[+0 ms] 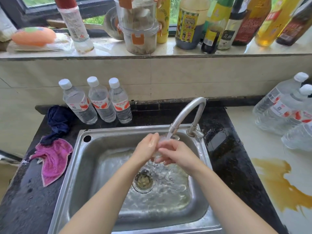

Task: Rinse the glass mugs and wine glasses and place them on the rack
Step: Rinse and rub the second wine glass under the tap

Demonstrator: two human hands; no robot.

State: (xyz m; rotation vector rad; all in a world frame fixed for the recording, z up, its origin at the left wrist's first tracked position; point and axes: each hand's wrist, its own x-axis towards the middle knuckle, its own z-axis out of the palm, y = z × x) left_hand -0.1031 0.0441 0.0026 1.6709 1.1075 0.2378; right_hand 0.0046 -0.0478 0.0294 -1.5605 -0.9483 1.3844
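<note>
Both hands meet under the running tap (pixel 186 114), over the back part of the steel sink (pixel 81 159). Left hand (pixel 148 147) stands edge-up, fingers straight and together, palm turned toward the right hand. Right hand (pixel 173 152) lies against it, fingers loosely curled toward the left palm. Water stream (pixel 168 135) falls right where the two hands touch. Something clear and glinting shows between them, but splash and blur hide it; cannot tell whether it is a glass or only water, so cannot tell what, if anything, either hand has hold of. No mug, wine glass or rack can be made out elsewhere in view.

Sink basin wet, water spreading around the drain strainer (pixel 143 181), which holds yellowish scraps.

Dark counter left of the sink: pink cloth (pixel 52 159) lying flat, navy cloth (pixel 59 122) bunched just behind it, touching. Three small water bottles (pixel 99 102) upright in a row against the tiled wall, behind the sink's left corner.

Right side, pale counter: large clear water jugs (pixel 283 108) grouped together, and an orange-brown spill (pixel 280 181) spread nearer the camera.

Window ledge above: sauce and oil bottles (pixel 236 22) at right, two stacked clear plastic jars (pixel 140 24) in the middle, an orange sponge-like item (pixel 33 36) at left.
</note>
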